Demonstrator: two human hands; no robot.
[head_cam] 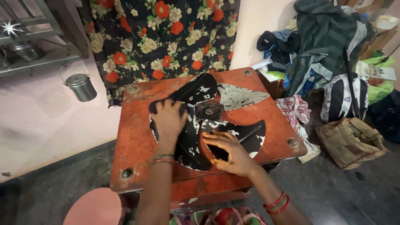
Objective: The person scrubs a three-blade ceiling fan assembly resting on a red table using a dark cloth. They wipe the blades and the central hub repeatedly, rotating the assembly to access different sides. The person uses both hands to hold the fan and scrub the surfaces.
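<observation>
1. Pink wall (37, 116) at the back w/ a flowered cloth (162, 37) hanging down it, black w/ red & cream blooms; dark stone floor (333, 191) below.
2. Rusty red table (137, 137) fills the middle, bolts at its corners; it carries a black fan blade (233, 125).
3. Fan blade lies flat on the tabletop, hub (209, 111) roughly central. Paint is flaking in white patches; the rear-right vane shows mostly bare grey metal.
4. Progress, as a judgement: work on the blade looks midway. The near vanes under the hands are darker, the far vane is dull & patchy, so that part seems untouched.
5. Clothes pile (321, 46) at right, w/ a striped dark garment on top, a checked cloth (296, 108) on the floor & a brown bag (350, 141) beside it. All sit close to the table's right edge but don't reach the blade.
6. Left hand (168, 118) is closed over a dark cloth (155, 104), pressing it on the left vane.
7. Right hand (229, 150) lies spread & fairly flat on the near vane, fingers wide, steadying it; grips nothing.
8. Pink round lid or stool (96, 208) at bottom left, near the table leg.
9. Small steel pail (81, 86) hangs on the wall at left, well apart.
</observation>
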